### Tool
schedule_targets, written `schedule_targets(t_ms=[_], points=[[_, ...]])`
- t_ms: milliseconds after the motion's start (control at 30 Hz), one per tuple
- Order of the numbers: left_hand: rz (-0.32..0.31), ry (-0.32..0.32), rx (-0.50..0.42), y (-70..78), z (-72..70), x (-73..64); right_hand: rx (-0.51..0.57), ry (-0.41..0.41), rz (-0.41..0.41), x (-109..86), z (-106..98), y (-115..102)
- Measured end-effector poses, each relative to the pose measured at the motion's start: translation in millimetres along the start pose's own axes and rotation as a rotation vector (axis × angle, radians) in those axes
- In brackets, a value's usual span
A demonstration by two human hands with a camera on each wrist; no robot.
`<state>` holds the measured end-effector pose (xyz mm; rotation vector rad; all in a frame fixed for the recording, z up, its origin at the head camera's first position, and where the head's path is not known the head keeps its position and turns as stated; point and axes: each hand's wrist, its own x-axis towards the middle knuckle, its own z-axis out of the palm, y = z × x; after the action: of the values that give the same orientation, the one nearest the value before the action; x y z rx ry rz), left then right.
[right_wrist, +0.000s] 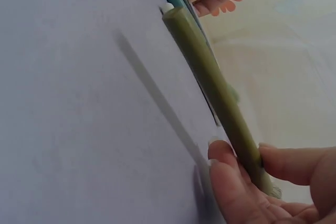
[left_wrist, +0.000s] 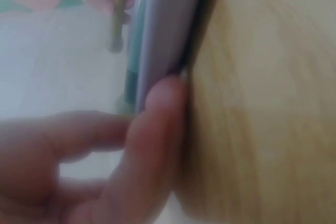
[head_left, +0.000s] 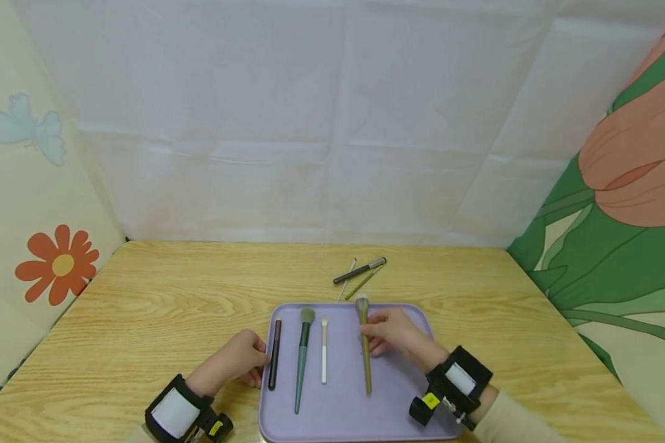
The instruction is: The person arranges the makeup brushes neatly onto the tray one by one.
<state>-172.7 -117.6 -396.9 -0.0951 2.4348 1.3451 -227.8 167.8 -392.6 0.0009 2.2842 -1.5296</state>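
Note:
My right hand pinches an olive-handled makeup brush between thumb and fingers, over the right half of a lilac tray. In the right wrist view the brush handle slants above the tray, its shadow falling on the surface. At the tray's left edge, my left hand grips the rim with thumb and finger. On the tray, side by side, lie a black brush, a larger green brush and a small white-handled brush.
Behind the tray, on the wooden table, a black brush crosses a thin white stick-like tool and a thin olive brush. A white sheet hangs at the back, with printed panels at both sides.

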Motion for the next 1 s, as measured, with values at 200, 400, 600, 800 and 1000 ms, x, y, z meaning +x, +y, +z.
schedule_targets(t_ms=[200,400,600,800,1000], points=[[-0.001,-0.002,-0.001,0.5,-0.2,-1.1,-0.043,0.002,-0.017,-2.7,5.1,0.1],[-0.007,-0.003,-0.009,1.0,-0.4,-1.3,-0.073,0.031,-0.007,-4.6,12.6,-1.1],[-0.01,-0.003,-0.006,1.2,-0.5,-1.3,-0.131,0.051,-0.012,-8.0,20.6,-2.0],[-0.009,-0.005,0.002,2.9,-1.1,-2.6,-0.189,0.071,-0.036,-7.7,25.8,-1.6],[-0.026,-0.004,0.013,1.0,-0.8,0.5,-0.272,0.081,-0.089,-6.9,29.9,-2.0]])
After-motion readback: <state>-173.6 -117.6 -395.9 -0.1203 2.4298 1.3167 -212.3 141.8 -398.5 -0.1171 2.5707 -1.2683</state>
